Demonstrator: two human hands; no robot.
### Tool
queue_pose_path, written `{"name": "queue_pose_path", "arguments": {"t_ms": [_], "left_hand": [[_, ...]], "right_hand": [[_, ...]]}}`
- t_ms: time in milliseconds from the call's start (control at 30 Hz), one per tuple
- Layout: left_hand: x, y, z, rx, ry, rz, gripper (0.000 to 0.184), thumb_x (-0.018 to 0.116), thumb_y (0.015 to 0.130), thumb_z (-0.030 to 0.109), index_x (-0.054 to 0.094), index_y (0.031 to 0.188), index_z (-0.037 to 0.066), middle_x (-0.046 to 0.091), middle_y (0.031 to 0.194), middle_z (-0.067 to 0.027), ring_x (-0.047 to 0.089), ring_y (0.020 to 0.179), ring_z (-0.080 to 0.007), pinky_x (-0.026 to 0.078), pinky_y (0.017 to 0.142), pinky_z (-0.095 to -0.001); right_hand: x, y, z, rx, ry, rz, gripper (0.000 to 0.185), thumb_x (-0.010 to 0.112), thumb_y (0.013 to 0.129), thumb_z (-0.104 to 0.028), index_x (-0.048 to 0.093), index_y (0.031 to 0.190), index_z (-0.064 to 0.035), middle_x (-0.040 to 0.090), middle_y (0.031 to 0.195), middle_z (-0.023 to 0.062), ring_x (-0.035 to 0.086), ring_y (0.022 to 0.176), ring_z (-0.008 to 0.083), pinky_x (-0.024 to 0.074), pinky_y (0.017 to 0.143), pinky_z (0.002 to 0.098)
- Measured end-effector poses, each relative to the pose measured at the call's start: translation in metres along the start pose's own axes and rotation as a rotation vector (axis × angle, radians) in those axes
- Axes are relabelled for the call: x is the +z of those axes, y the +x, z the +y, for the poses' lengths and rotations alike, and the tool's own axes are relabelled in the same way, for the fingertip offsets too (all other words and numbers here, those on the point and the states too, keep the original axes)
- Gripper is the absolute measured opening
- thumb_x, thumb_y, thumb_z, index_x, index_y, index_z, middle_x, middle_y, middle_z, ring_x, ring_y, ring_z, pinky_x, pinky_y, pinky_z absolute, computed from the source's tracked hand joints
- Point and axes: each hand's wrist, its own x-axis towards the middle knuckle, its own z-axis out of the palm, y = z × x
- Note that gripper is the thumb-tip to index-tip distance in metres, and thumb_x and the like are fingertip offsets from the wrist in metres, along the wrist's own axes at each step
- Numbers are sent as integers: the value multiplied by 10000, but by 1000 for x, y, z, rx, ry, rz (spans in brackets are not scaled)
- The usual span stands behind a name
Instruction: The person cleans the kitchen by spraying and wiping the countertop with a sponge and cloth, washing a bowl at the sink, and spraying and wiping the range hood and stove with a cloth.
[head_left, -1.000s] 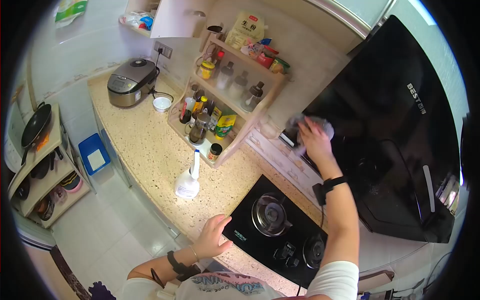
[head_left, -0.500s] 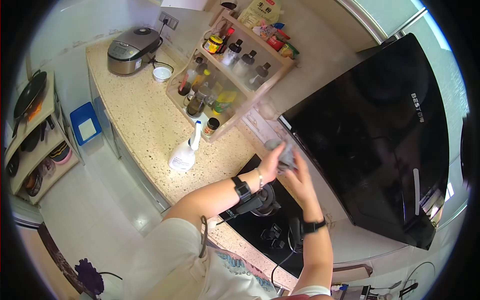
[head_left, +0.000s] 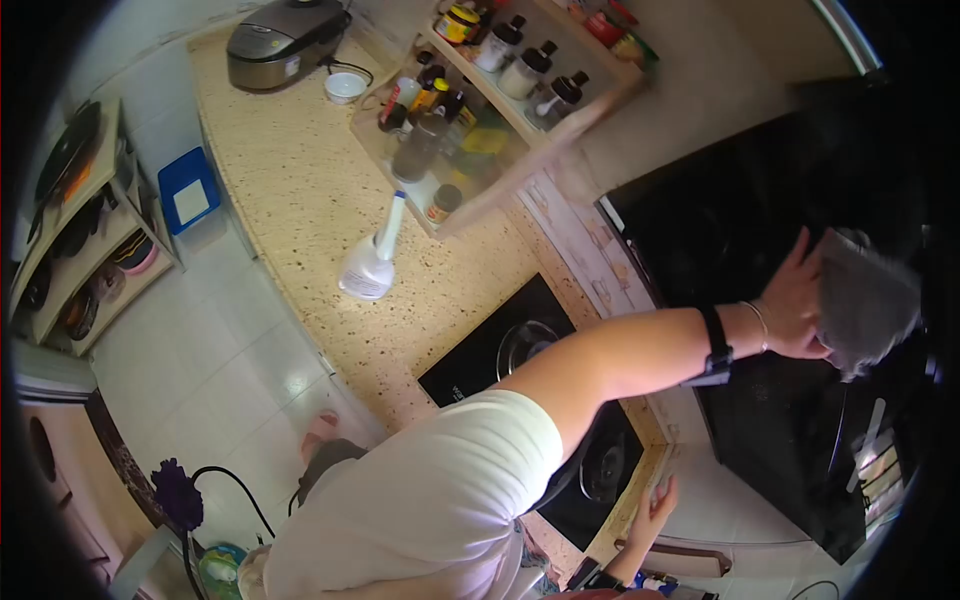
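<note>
My left hand is stretched out to the right with a grey cloth in its grip. The cloth is spread out and slightly blurred, against the glossy black range hood; whether it touches the surface I cannot tell. My right hand is low, by the right end of the counter and the black cooktop. Its fingers are extended, and I see nothing in them. A white spray bottle with a blue-tipped nozzle stands upright on the speckled counter, left of the cooktop.
A rack of sauce bottles and jars stands against the wall. Beyond it are a rice cooker and a small white bowl. On the floor side are a blue bin and a shelf unit with pans.
Both hands were together at the grey cloth. My left hand has carried it right to the hood, and my right hand has let go and dropped lower. The view has shifted.
</note>
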Motion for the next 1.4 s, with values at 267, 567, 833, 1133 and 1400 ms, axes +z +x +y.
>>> {"name": "queue_pose_path", "arguments": {"t_ms": [267, 567, 833, 1133, 1400], "left_hand": [[-14, -181, -141, -423, -176, 147, 1128, 785, 635, 424, 153, 1461, -12, 140, 1511, -228, 172, 1396, -390, 174, 1138, -432], [12, -186, -100, -691, -164, 225, 1112, 571, 815, 597, -92, 1450, -32, -111, 1512, -282, 142, 1401, -386, 211, 1107, -429], [63, -60, 30, 169, 385, -63, 1090, 371, 765, 793, 182, 1444, -38, 42, 1494, -337, 359, 1199, -508, 280, 963, -528], [93, -156, 11, 784, 471, -757, 397, 567, 836, 271, 530, 1196, 106, 428, 1380, -99, 320, 1341, -299, 323, 1041, -443], [60, -70, 64, 793, 1405, -1093, 873, 472, 783, 714, 377, 1370, 74, 355, 1431, -163, 440, 1162, -397, 265, 1024, -503]], "right_hand": [[-50, -137, 109, 334, -156, 27, 684, 609, 799, 7, 363, 1415, -156, 325, 1384, 88, 474, 1133, 265, 465, 912, 365], [-57, -192, 164, 510, -85, 73, 721, 635, 779, 3, 361, 1418, -186, 291, 1417, 78, 477, 1141, 265, 484, 870, 360], [-48, -148, 186, 378, 68, 132, 727, 677, 748, -39, 385, 1403, -156, 207, 1482, 142, 480, 1138, 271, 475, 786, 304], [22, -133, 229, 349, 282, 35, 710, 715, 735, -87, 414, 1375, -146, 224, 1447, 171, 511, 1063, 260, 502, 787, 328], [49, -186, 267, 286, -57, 360, 713, 737, 687, -87, 459, 1344, -112, 308, 1403, 225, 445, 1180, 366, 499, 773, 339]]}}
